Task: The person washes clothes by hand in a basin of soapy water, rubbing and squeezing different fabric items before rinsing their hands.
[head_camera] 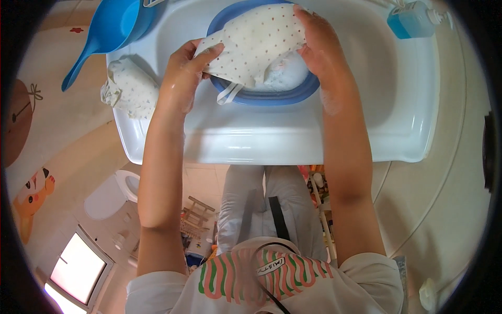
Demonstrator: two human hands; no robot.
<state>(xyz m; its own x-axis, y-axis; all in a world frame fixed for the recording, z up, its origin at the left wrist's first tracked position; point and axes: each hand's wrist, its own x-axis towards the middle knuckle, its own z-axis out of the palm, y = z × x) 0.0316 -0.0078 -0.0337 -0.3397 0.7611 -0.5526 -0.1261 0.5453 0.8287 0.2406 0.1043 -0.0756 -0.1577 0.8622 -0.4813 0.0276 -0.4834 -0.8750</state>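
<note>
A white cloth with brown dots (259, 35) is stretched between my two hands above a blue plastic basin (270, 98). My left hand (192, 64) pinches its left edge, thumb on top. At the upper right, my right hand (319, 43) grips the other edge. White suds (286, 74) fill the part of the basin that shows, and foam clings to both wrists. A white strap (228, 93) hangs from the cloth's lower left over the basin's rim. The basin stands in a white washbasin (251, 137).
On the washbasin's left edge lies a bunched, patterned white cloth (131, 88). A blue plastic dipper (113, 27) sits at the upper left. A pump bottle of blue liquid (413, 19) stands at the upper right.
</note>
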